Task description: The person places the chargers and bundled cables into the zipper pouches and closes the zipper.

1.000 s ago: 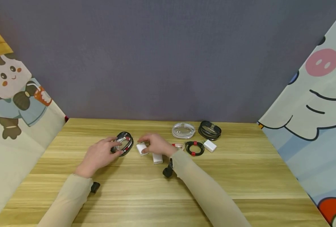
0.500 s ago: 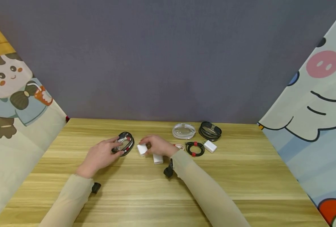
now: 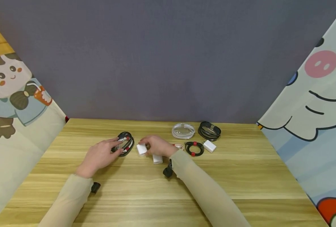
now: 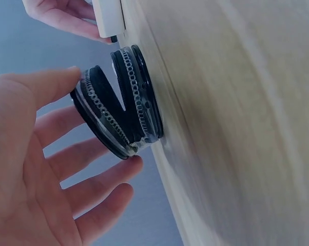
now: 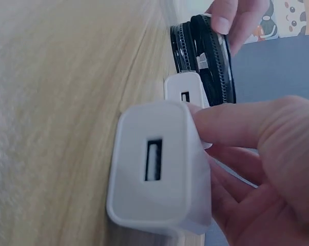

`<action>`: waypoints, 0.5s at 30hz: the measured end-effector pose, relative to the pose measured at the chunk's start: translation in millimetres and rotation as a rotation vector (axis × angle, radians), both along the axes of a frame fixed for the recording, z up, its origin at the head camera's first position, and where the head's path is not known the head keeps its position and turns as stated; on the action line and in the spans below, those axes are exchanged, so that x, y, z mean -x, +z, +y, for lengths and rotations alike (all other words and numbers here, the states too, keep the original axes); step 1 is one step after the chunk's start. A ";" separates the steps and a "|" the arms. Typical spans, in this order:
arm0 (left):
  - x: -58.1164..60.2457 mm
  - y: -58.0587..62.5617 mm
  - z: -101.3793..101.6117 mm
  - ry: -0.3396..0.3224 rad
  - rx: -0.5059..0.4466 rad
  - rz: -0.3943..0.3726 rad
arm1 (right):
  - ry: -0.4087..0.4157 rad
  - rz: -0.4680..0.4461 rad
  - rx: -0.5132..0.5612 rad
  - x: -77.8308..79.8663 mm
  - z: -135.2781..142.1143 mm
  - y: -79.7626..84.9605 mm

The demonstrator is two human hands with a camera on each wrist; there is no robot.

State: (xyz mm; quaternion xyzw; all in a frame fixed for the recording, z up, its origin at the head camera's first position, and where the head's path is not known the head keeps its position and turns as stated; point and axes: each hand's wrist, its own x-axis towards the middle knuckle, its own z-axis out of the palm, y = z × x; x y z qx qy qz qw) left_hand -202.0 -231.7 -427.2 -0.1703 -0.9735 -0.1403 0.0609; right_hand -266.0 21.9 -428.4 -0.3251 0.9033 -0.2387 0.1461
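My left hand [image 3: 99, 156] holds the raised lid of a small round black zip case [image 4: 136, 97], thumb on one side of the rim and fingers on the other. The case stands partly unfolded on the table, its zipper teeth showing. In the head view a coiled white cable with red bands [image 3: 124, 145] shows within its black ring. My right hand [image 3: 157, 146] pinches a white USB charger [image 3: 141, 149] just right of the case. A second white charger [image 5: 154, 169] lies nearer, below the right palm, its USB port facing the right wrist camera.
Right of my right hand lie a partly hidden pale cable [image 3: 179, 146], a black cable with red bands [image 3: 194, 148] and a white charger [image 3: 209, 146]. Behind them are a coiled white cable [image 3: 183, 130] and a coiled black one [image 3: 209, 130]. A grey panel [image 3: 162, 63] borders the table's back.
My right fingers have shifted slightly on the left charger over the last second. My left hand stays at the zip case, and the other things lie where they were.
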 end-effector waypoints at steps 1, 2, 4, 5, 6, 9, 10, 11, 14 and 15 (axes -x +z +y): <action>-0.1 0.6 0.1 0.002 -0.002 -0.002 | -0.005 -0.003 0.007 -0.4 -0.4 0.1; -0.2 1.0 0.0 0.004 -0.003 -0.005 | -0.010 -0.002 0.014 -0.6 -0.8 0.1; -0.4 2.0 0.3 0.007 -0.006 -0.008 | -0.014 0.004 0.017 -1.0 -1.3 -0.1; -0.4 2.3 0.5 0.007 -0.008 -0.010 | -0.016 0.011 0.013 -1.3 -1.5 -0.2; -0.4 2.6 0.7 0.007 -0.009 -0.013 | -0.017 0.018 0.008 -1.6 -1.7 -0.3; -0.4 3.4 1.2 0.011 -0.015 -0.016 | -0.016 0.039 -0.018 -2.4 -2.0 -0.6; -0.2 3.5 1.3 0.012 -0.018 -0.017 | -0.017 0.044 -0.023 -2.7 -2.1 -0.6; -0.1 3.6 1.4 0.012 -0.020 -0.017 | -0.017 0.052 -0.027 -3.0 -2.3 -0.5; -0.3 4.2 1.0 0.012 -0.025 -0.016 | -0.017 0.069 -0.028 -4.1 -2.4 -0.5; -0.5 4.1 0.5 0.011 -0.026 -0.016 | -0.018 0.071 -0.024 -4.6 -2.3 -0.4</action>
